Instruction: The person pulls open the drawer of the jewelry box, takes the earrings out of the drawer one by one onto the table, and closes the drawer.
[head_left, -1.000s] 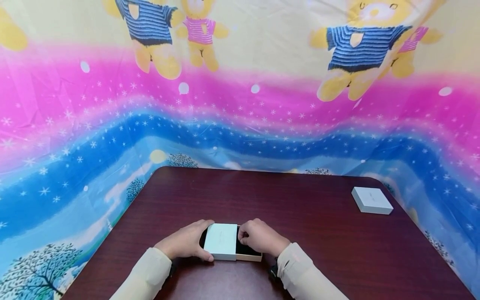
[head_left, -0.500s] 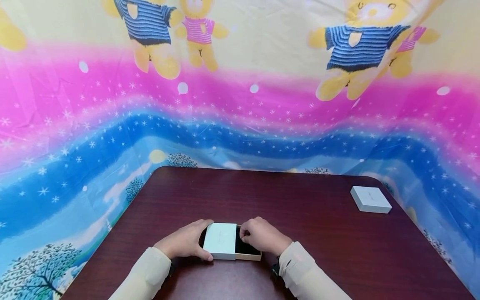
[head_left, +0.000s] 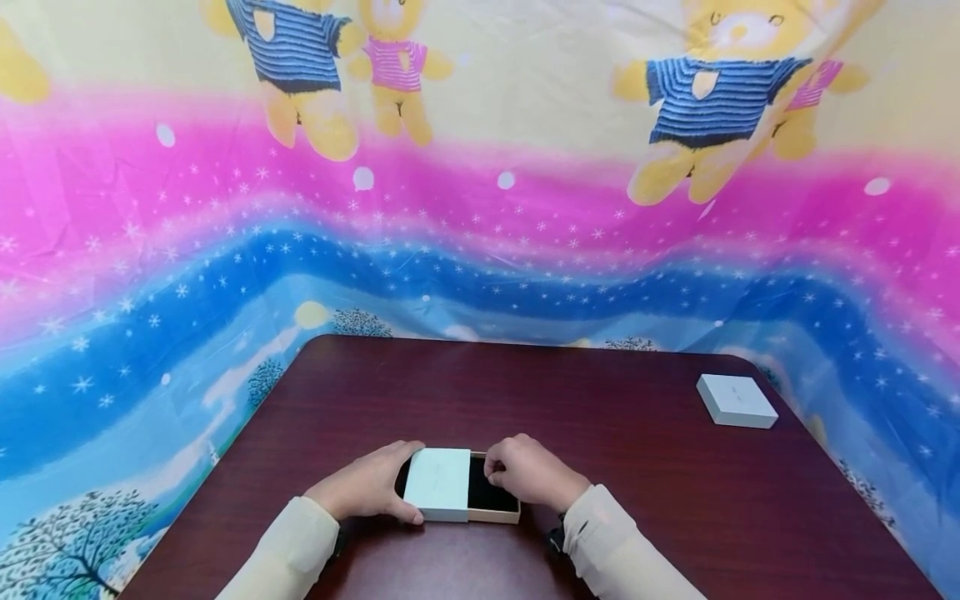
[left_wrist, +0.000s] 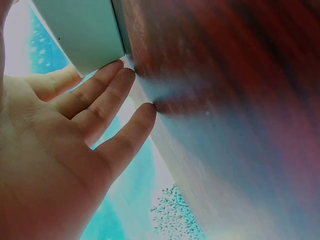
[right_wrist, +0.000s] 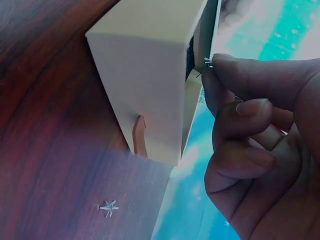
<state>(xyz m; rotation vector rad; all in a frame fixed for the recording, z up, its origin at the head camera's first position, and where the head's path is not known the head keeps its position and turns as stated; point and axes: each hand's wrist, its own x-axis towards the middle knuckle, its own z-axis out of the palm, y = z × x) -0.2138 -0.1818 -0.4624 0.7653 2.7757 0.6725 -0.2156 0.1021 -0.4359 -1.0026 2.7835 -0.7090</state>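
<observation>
A white sliding jewellery box lies on the table in the head view, its sleeve pushed partway off a cream drawer with a black lining. My left hand holds the sleeve's left end, thumb at the near corner and fingers at the far one. Over the drawer's bared part, my right hand pinches a tiny silver piece of jewellery between thumb and forefinger; most of it is hidden by the fingertips. A brown pull tab hangs from the drawer's end. Below it in the right wrist view is a small silver star-shaped piece.
Another white box, closed, sits at the far right of the dark red-brown table. A printed curtain with bears and snowflakes hangs around the table's back and sides.
My right hand has shifted slightly to the right, away from the sleeve's edge, baring a little more black lining. The left hand keeps its hold, and the sleeve stays as far out.
</observation>
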